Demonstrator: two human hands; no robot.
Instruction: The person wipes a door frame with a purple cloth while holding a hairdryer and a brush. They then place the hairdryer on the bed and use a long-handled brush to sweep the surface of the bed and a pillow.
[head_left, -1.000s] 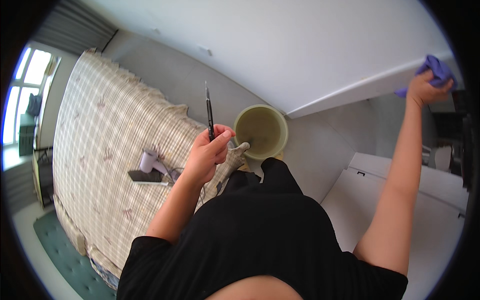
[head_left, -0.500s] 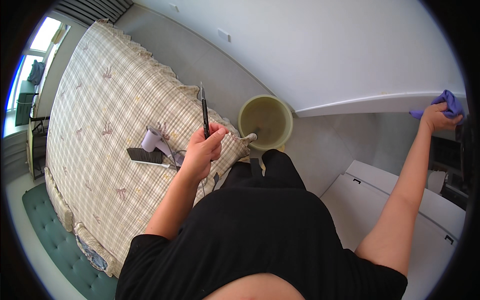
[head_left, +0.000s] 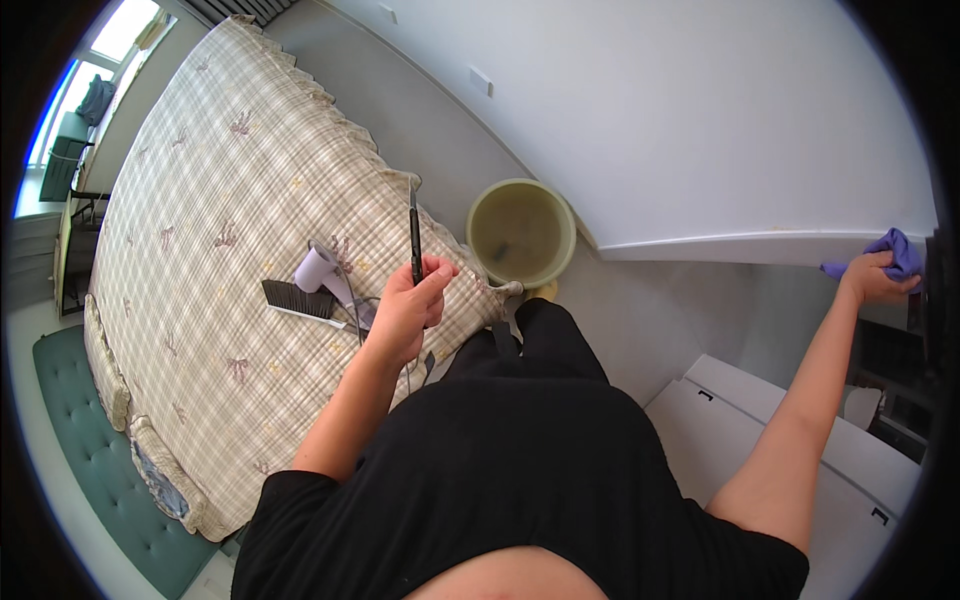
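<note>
My left hand (head_left: 406, 315) is closed around the black handle of a slim knife (head_left: 416, 240), held upright with its thin blade pointing away from me, above the edge of the bed. Far off to the right, my right arm is stretched out. The right hand (head_left: 866, 281) grips a bunched purple cloth (head_left: 900, 254) at the far right end of a white ledge (head_left: 720, 247) along the foot of the wall. The cloth seems to touch the ledge's end, though the dark rim of the picture hides part of this.
On the checked bedspread (head_left: 190, 260) lie a lilac hair dryer (head_left: 317, 270) and a dark-bristled brush (head_left: 293, 298). A pale green bucket (head_left: 572, 240) of murky water stands on the floor ahead. White drawers or cabinets (head_left: 675, 415) stand beneath my right arm; a green headboard (head_left: 105, 460) is at left.
The view has shifted a little, so the wall, ledge and right hand with the cloth sit lower in the picture. Both hands keep hold of the same things.
</note>
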